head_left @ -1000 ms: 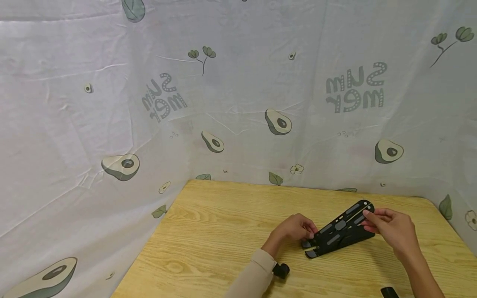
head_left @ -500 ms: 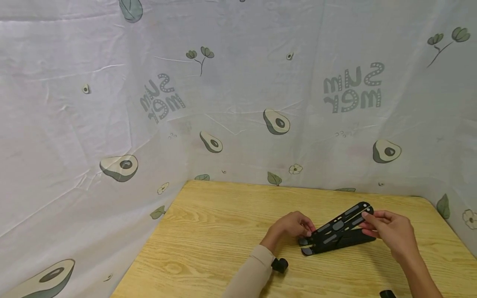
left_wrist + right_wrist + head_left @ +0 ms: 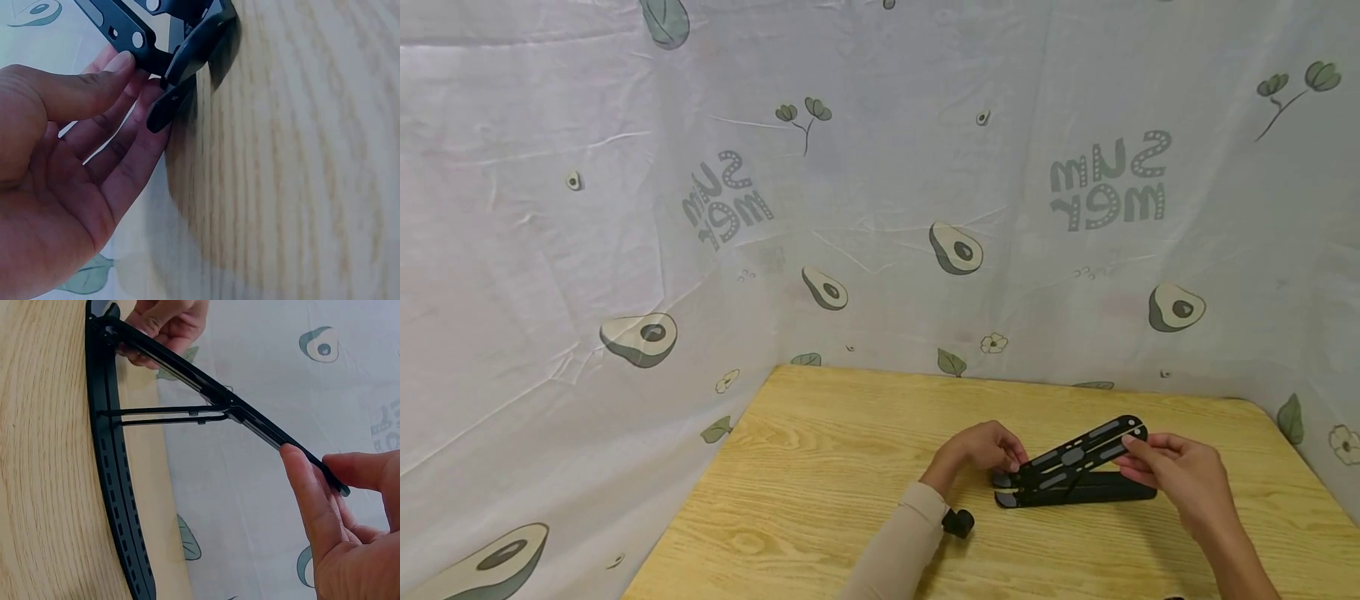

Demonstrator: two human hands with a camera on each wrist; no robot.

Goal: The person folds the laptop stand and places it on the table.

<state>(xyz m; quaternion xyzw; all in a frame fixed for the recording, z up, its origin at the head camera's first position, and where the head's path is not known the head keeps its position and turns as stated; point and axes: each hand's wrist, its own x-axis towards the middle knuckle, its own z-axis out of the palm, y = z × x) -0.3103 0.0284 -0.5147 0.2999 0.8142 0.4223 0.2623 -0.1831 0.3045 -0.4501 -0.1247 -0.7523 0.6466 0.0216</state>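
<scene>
A black folding laptop stand (image 3: 1072, 456) with grey pads stands partly unfolded on the table. Its upper panel slants up to the right over a slotted base (image 3: 122, 487), and thin struts (image 3: 162, 411) join the two in the right wrist view. My left hand (image 3: 985, 446) grips the hinge end, thumb at the panel (image 3: 134, 37) and fingers under it, close to the curved lips (image 3: 194, 53). At the raised end, my right hand (image 3: 1191, 479) pinches the panel between thumb and fingers.
The wood-grain table (image 3: 820, 467) has a rounded corner at the back right. Behind and to the left hangs a pale cloth (image 3: 880, 167) printed with avocados. A small black device (image 3: 958, 523) sits at the left sleeve's cuff (image 3: 925, 504).
The stand has shifted slightly left and turned, so its base now lies nearly level across the view. Its raised end sits a little lower in the picture. Both hands keep their hold.
</scene>
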